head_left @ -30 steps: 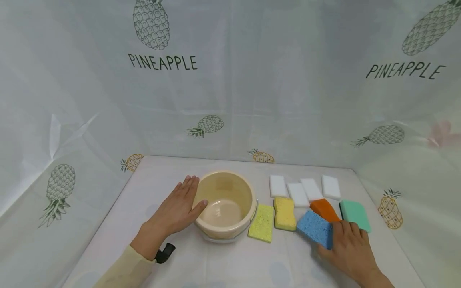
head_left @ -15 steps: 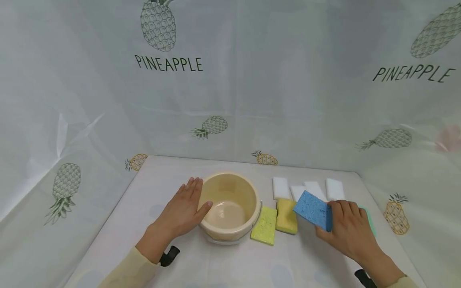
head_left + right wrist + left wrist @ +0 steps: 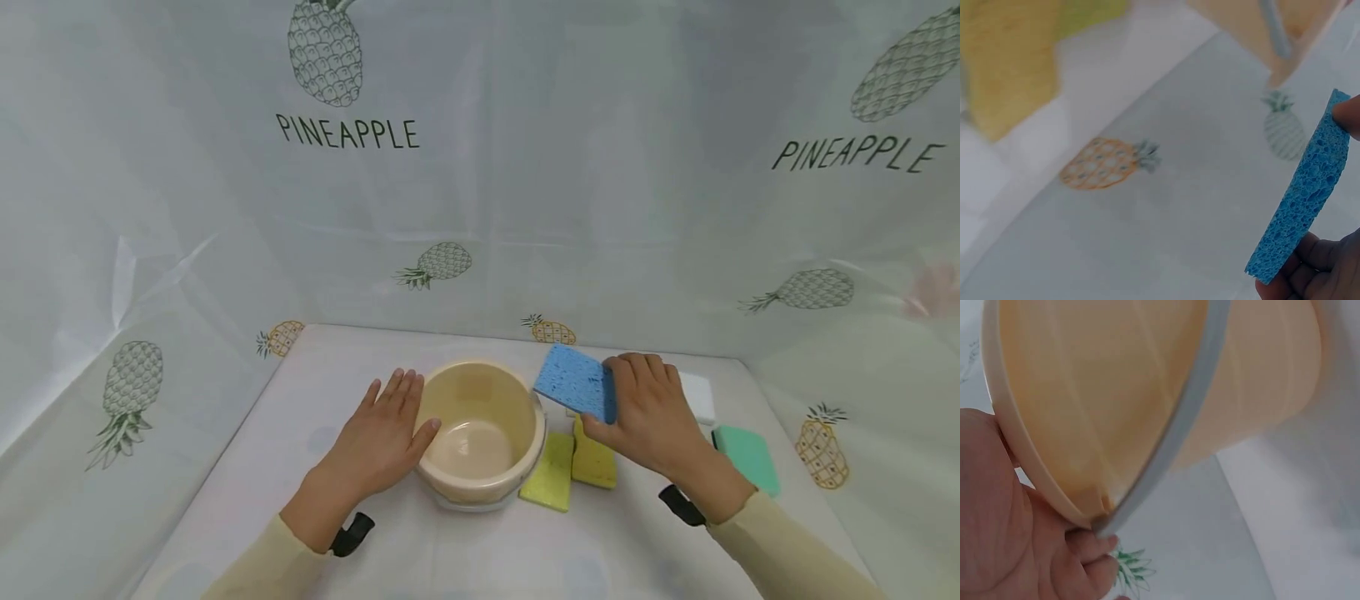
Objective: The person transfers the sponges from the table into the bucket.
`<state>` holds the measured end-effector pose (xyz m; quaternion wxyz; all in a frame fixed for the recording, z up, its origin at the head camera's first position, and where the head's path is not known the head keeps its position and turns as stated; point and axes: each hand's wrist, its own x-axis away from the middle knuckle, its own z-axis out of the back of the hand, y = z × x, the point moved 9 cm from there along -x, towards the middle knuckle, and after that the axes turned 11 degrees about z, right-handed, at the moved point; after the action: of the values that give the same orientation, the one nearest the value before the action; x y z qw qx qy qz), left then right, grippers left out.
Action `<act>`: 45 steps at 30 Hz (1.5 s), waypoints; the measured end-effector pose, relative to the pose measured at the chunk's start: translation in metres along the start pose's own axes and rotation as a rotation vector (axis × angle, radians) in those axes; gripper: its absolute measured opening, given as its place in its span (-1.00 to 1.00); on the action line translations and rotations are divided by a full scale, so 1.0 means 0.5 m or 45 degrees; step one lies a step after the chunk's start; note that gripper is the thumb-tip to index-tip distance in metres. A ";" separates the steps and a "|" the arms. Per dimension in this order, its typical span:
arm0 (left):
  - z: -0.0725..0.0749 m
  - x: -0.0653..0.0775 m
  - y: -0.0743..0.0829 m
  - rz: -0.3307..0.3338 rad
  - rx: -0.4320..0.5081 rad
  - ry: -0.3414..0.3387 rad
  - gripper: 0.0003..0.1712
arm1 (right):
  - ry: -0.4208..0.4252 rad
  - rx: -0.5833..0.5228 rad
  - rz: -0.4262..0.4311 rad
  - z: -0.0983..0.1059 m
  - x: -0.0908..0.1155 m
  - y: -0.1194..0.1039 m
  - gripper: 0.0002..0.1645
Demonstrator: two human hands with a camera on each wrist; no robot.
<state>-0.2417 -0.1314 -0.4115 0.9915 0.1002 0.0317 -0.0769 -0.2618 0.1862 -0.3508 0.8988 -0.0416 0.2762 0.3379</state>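
My right hand [image 3: 651,410] pinches a blue sponge [image 3: 572,382] by its right end, held up beside the bucket's right rim. In the right wrist view the blue sponge [image 3: 1304,190] shows its porous edge between thumb and fingers. At the left side of a cream bucket [image 3: 468,487], my left hand [image 3: 382,433] rests against the rim with its fingers straight. The left wrist view shows this hand [image 3: 1019,531] touching the bucket's rim [image 3: 1035,469] near the grey handle [image 3: 1175,434]. A light yellow sponge [image 3: 547,473] and a darker yellow sponge [image 3: 594,457] lie right of the bucket.
A green sponge [image 3: 747,458] lies at the table's right side. Behind the right hand is a white sponge [image 3: 697,397]; other pieces there are hidden by the hand. A pineapple-printed sheet [image 3: 555,208] hangs around the table's back and sides.
My right hand has lifted the blue sponge off the table and carried it up and left towards the bucket. The left hand stays at the bucket's rim.
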 end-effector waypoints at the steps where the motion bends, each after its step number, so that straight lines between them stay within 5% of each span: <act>1: 0.000 -0.001 -0.003 -0.014 -0.006 0.004 -0.12 | -0.008 -0.010 0.007 -0.003 -0.018 -0.011 -0.07; 9: 0.001 0.001 -0.011 -0.050 -0.003 -0.001 -0.06 | -0.124 -0.110 0.159 -0.041 -0.123 -0.105 -0.13; 21: 0.002 0.010 -0.004 -0.023 0.011 0.086 -0.23 | -0.182 -0.125 0.337 -0.092 -0.156 -0.203 -0.23; 45: -0.002 0.006 -0.006 -0.024 0.026 0.076 -0.23 | -0.420 -0.068 0.481 -0.160 -0.167 -0.228 -0.19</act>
<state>-0.2393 -0.1344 -0.4135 0.9883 0.1121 0.0613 -0.0835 -0.2789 0.0290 -0.3873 0.8511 0.0430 0.1195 0.5093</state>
